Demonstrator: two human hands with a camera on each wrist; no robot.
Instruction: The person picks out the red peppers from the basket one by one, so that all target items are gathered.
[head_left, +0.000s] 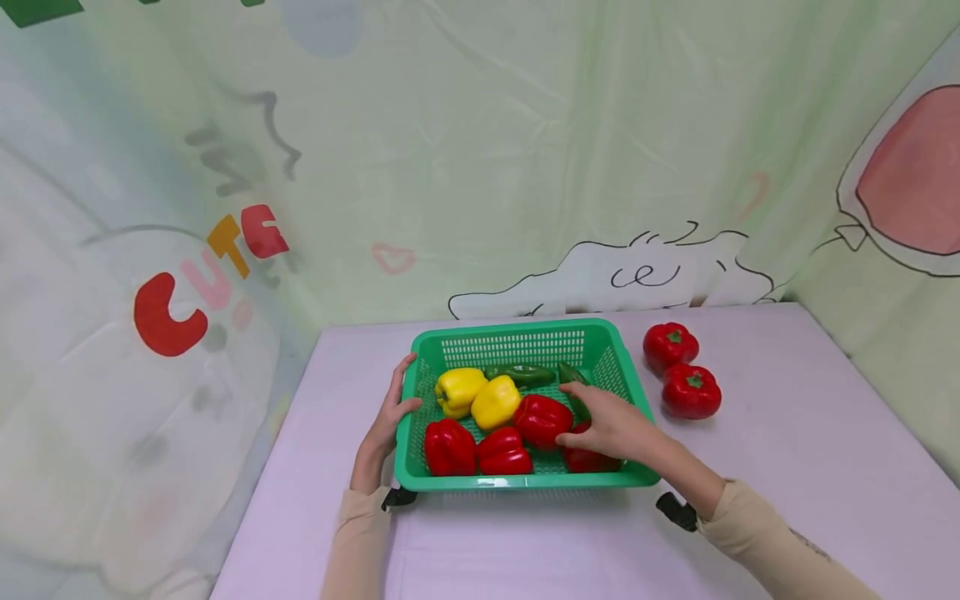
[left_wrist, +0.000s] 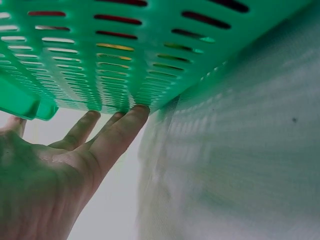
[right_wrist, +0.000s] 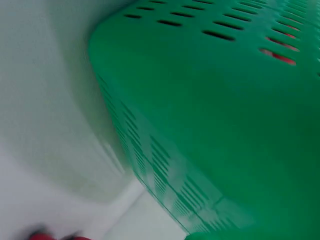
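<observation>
A green plastic basket (head_left: 517, 482) holds yellow bell peppers (head_left: 459, 392), several red bell peppers (head_left: 450, 448) and long green peppers (head_left: 519, 375). My left hand (head_left: 390, 421) holds the basket's left side, thumb over the rim; in the left wrist view its fingers (left_wrist: 122, 132) lie against the outer slotted wall. Inside the basket's right half, my right hand (head_left: 611, 423) is spread, thumb and fingers apart beside a red bell pepper (head_left: 543, 421). It partly covers another red pepper and a green one. The right wrist view shows the basket's outside (right_wrist: 200, 100), not the hand.
Two more red bell peppers (head_left: 692, 392) lie on the table (head_left: 780, 433) right of the basket. A printed curtain (head_left: 510, 167) hangs behind and along both sides of the table.
</observation>
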